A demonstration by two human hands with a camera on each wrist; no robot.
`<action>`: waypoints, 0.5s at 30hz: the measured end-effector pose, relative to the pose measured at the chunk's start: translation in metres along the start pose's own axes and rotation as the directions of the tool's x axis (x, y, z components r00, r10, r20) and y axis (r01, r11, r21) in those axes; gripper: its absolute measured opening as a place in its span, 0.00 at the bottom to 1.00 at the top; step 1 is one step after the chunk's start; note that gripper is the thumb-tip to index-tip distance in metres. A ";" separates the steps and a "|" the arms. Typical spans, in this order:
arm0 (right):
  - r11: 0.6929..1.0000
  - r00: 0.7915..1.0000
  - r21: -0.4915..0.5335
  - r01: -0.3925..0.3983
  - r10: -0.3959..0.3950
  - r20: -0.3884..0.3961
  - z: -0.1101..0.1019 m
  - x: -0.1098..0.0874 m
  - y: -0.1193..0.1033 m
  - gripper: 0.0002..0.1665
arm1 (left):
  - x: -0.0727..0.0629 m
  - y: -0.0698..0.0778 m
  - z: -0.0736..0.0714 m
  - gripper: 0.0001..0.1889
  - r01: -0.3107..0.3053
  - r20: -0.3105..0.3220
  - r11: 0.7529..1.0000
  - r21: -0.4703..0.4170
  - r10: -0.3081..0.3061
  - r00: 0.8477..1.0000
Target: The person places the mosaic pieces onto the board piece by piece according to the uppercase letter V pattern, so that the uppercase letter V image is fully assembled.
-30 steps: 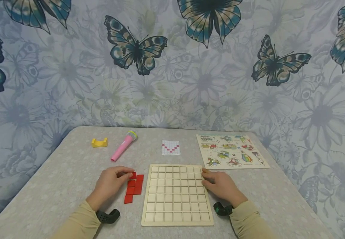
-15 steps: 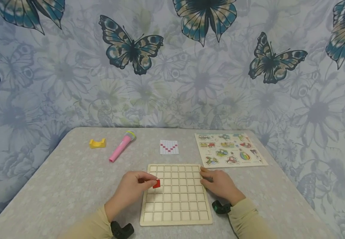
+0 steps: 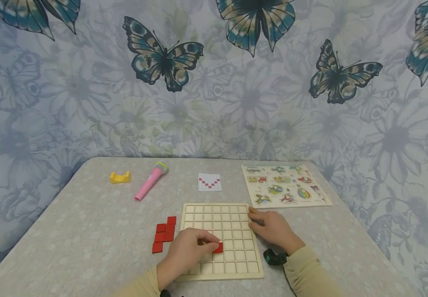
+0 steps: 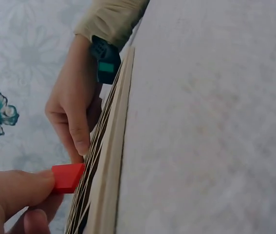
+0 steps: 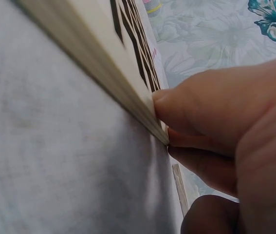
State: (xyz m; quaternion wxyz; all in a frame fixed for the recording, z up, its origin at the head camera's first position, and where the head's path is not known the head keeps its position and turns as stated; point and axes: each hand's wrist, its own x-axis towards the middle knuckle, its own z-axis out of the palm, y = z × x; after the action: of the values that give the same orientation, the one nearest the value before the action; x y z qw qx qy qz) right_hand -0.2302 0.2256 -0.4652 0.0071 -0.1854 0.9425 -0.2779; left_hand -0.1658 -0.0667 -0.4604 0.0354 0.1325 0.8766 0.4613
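Observation:
My left hand [image 3: 189, 249] pinches a small red square tile [image 3: 218, 248] between thumb and fingers, over the lower middle of the wooden grid board [image 3: 236, 256]. In the left wrist view the red tile [image 4: 67, 178] has its far edge right at the board's gridded face. My right hand [image 3: 276, 232] holds the upper right edge of the board; in the right wrist view the thumb and fingers of the right hand [image 5: 201, 105] grip the board's rim [image 5: 103, 73]. Several more red tiles [image 3: 159, 237] lie in a cluster left of the board.
Behind the board lies a small card [image 3: 210, 182] with a pink V pattern on a grid. A pink toy microphone [image 3: 149, 184] and a yellow stand [image 3: 120, 177] lie at the back left. A picture board [image 3: 286, 186] lies at the back right.
My left hand has taken a red tile from the cluster and carried it right and toward me over the board. The right hand has stayed at the board's edge.

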 end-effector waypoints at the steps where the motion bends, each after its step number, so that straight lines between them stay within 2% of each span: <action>1: 1.000 1.000 -0.001 -0.002 0.002 0.000 0.000 0.000 0.000 0.25 | 0.000 -0.001 0.001 0.02 -0.009 0.001 1.000 0.005 0.009 1.000; 7: 1.000 1.000 -0.002 -0.002 0.002 -0.002 0.000 -0.001 0.000 0.25 | -0.003 -0.004 0.006 0.02 -0.046 0.012 0.998 0.038 0.045 0.999; 15: 1.000 1.000 -0.003 0.003 -0.003 0.000 -0.001 -0.001 -0.001 0.25 | -0.005 -0.004 0.006 0.02 -0.065 0.010 0.996 0.060 0.065 0.998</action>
State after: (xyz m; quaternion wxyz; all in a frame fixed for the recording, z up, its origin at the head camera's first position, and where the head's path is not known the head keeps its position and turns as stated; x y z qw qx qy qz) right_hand -0.2290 0.2253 -0.4640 0.0065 -0.1867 0.9427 -0.2763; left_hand -0.1609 -0.0652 -0.4672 0.0198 0.1638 0.8851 0.4352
